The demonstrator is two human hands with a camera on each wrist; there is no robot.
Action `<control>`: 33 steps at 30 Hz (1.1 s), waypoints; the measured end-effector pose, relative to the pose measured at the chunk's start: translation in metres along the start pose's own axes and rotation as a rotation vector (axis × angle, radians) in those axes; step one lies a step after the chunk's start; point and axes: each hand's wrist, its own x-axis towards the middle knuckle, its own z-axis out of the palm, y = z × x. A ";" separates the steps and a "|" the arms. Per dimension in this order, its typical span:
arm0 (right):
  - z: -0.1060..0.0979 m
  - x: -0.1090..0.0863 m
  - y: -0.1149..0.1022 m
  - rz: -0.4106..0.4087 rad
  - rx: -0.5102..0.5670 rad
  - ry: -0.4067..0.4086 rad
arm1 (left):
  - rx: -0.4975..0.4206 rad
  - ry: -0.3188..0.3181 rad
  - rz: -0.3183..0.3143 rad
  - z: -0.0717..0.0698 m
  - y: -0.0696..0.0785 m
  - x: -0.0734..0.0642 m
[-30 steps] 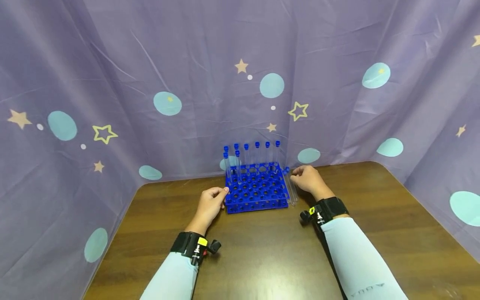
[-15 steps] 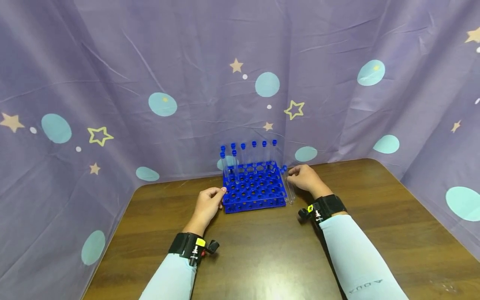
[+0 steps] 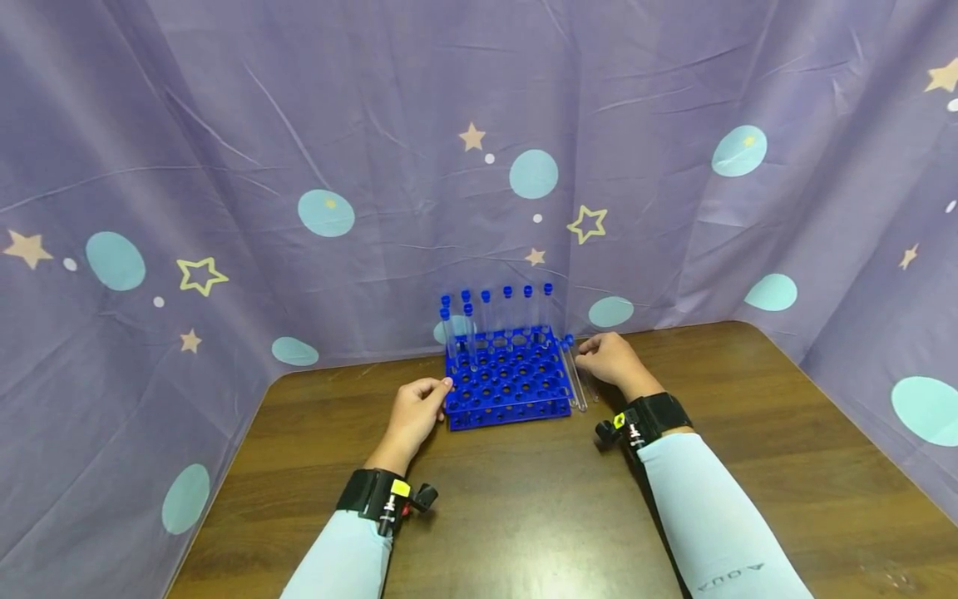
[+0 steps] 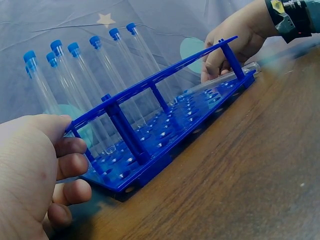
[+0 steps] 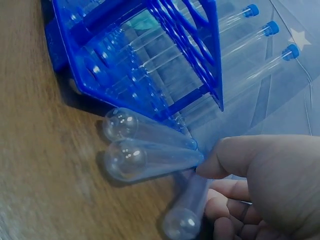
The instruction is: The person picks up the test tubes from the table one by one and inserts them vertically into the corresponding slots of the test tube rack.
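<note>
A blue test tube rack (image 3: 509,383) stands on the table, with several clear blue-capped test tubes (image 3: 507,312) upright along its back and left side. My left hand (image 3: 415,412) grips the rack's near left corner, thumb on the top plate and fingers curled at the side. Beside the rack's right side, two test tubes (image 5: 150,159) lie close together. My right hand (image 3: 612,362) is just right of them, pinching a third test tube (image 5: 182,217) near its upper end. That tube is angled away from the pair; its cap is hidden by the fingers.
The brown wooden table (image 3: 509,516) reaches back to a purple curtain (image 3: 419,150) with stars and ovals, close behind the rack. Small clear items (image 3: 891,574) at the table's near right are too faint to identify.
One test tube at the right has separated from the others and shifted right with my right hand. My left hand stays on the rack. The head view has shifted slightly.
</note>
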 end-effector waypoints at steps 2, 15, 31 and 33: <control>0.000 0.000 0.000 0.010 -0.001 0.006 | 0.001 -0.002 0.002 0.000 0.000 0.000; 0.010 0.021 0.021 -0.018 -0.057 0.058 | -0.020 0.001 0.016 0.000 0.002 -0.001; 0.020 0.043 0.044 -0.054 -0.086 0.069 | -0.006 0.001 0.003 0.000 0.002 -0.002; 0.020 0.041 0.041 -0.051 -0.083 0.064 | -0.003 0.001 0.004 0.001 0.002 -0.002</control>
